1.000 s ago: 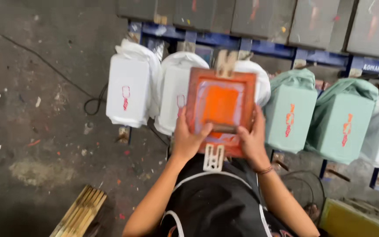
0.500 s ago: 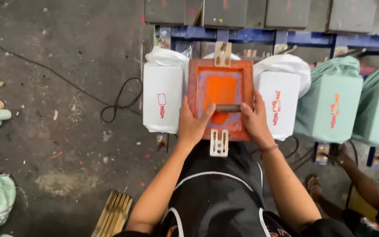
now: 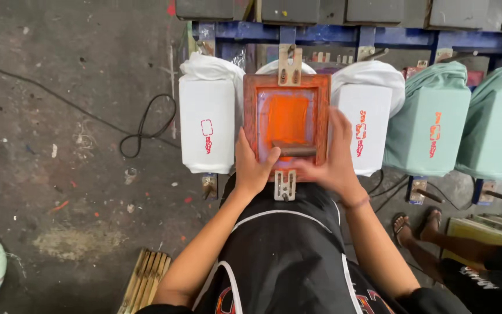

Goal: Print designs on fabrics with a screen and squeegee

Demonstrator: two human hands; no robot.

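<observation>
- Your left hand (image 3: 253,168) is curled around the near left corner of the wooden printing frame (image 3: 286,125), thumb lying on its near rail.
- Your right hand (image 3: 333,160) lies along the frame's right rail, fingers spread partly open, and its fingertips reach in to touch the squeegee (image 3: 293,149); you cannot tell from here whether they actually pinch it.
- The frame lies flat in the middle of the row, its mesh coated with orange ink, and the squeegee lies crosswise near its near edge.
- A white shirt on a board (image 3: 207,122) stands just left of the frame, another white shirt (image 3: 366,119) just right, both bearing small red prints.
- Further right come two green shirts (image 3: 431,125).
- A black cable (image 3: 146,125) loops on the floor to the left.
- Another person's sandalled feet (image 3: 416,224) stand near right.
</observation>
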